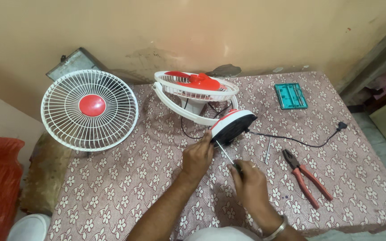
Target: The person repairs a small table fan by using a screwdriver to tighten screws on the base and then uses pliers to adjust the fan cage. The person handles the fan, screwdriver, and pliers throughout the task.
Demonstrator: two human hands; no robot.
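The left hand (197,157) holds the edge of the red and white fan base (232,126), which lies tilted on the flowered table (126,178). The right hand (250,182) is closed around a screwdriver (227,156) whose tip touches the base; red pliers (304,176) lie near.

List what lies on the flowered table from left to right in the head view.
White fan grille with red centre → left hand → right hand holding a screwdriver → green case → red-handled pliers → black plug.
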